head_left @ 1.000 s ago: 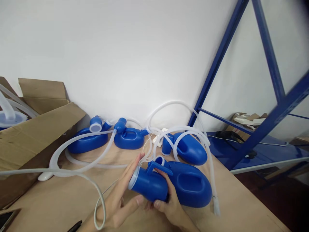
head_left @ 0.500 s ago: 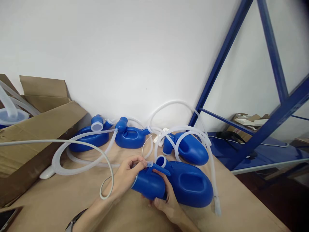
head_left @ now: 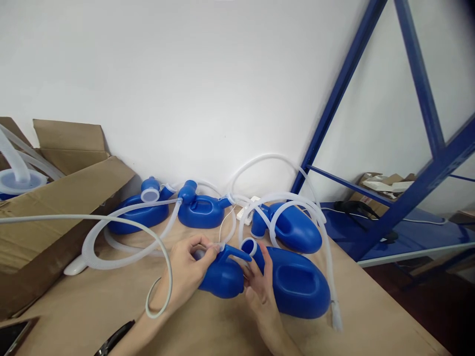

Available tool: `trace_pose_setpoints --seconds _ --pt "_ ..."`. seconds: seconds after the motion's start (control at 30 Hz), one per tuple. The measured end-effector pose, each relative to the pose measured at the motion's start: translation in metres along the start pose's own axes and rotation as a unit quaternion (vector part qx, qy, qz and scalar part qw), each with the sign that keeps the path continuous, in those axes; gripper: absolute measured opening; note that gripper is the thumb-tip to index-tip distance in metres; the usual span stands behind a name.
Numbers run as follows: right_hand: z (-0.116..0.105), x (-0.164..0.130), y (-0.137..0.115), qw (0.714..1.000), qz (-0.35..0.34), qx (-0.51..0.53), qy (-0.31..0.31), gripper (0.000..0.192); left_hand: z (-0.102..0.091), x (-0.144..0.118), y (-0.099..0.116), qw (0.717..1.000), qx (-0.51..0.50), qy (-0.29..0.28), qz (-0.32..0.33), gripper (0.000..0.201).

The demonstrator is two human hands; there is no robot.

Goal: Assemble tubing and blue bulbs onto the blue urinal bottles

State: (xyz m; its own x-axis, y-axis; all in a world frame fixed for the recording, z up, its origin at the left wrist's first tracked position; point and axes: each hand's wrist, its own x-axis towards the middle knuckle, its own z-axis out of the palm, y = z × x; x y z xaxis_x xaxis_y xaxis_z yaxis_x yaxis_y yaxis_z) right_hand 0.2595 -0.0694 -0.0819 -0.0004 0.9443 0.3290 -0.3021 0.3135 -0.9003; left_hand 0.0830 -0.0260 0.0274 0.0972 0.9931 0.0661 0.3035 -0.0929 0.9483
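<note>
A blue plastic bottle (head_left: pixel 297 282) with a built-in handle lies on its side on the brown table (head_left: pixel 85 301). My left hand (head_left: pixel 183 274) is closed around its wide mouth, the thumb at the tip of the thin blue spout. My right hand (head_left: pixel 260 291) holds the neck where it joins the body, one finger raised beside the small round opening (head_left: pixel 249 244). A translucent tube (head_left: pixel 163 247) comes in from the left and loops over my left forearm; whether its end is in my left hand is hidden.
Three more blue bottles (head_left: pixel 137 215) (head_left: pixel 200 210) (head_left: pixel 293 227) with coiled clear hoses lie by the white wall. An open cardboard box (head_left: pixel 55 198) stands at left. A black pen (head_left: pixel 115 338) and a phone (head_left: pixel 9 333) lie near the front edge. A blue shelf frame (head_left: pixel 408 193) rises at right.
The bottle has come down from a tilted hold to lie on the table. My left hand closed over its mouth; my right hand slid from under the neck to the junction.
</note>
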Motion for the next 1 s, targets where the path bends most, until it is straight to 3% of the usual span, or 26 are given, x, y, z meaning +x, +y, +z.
trace_pose_setpoints --seconds 0.17,0.27,0.37,0.47,0.73,1.0 --pt "0.004 0.005 -0.038 0.979 0.032 -0.203 -0.01 0.051 -0.008 -0.008 -0.004 0.995 0.019 0.006 0.095 0.039" --pt "0.009 0.019 -0.065 0.955 0.012 -0.294 -0.042 0.047 -0.008 -0.012 -0.002 0.991 0.033 -0.028 0.13 0.042" --pt "0.019 0.037 -0.085 0.931 -0.001 -0.343 -0.122 0.042 -0.007 -0.014 0.0 0.987 0.039 -0.062 0.143 0.043" --pt "0.027 0.055 -0.094 0.919 -0.008 -0.362 -0.155 0.04 -0.008 -0.013 0.001 0.988 0.0 -0.058 0.146 0.044" --pt "0.042 0.084 -0.102 0.92 -0.045 -0.319 -0.222 0.059 -0.024 -0.007 0.005 0.986 -0.034 -0.02 0.164 0.047" --pt "0.052 0.087 -0.108 0.93 -0.072 -0.309 -0.188 0.03 -0.032 -0.008 0.006 0.985 -0.084 -0.038 0.144 0.039"
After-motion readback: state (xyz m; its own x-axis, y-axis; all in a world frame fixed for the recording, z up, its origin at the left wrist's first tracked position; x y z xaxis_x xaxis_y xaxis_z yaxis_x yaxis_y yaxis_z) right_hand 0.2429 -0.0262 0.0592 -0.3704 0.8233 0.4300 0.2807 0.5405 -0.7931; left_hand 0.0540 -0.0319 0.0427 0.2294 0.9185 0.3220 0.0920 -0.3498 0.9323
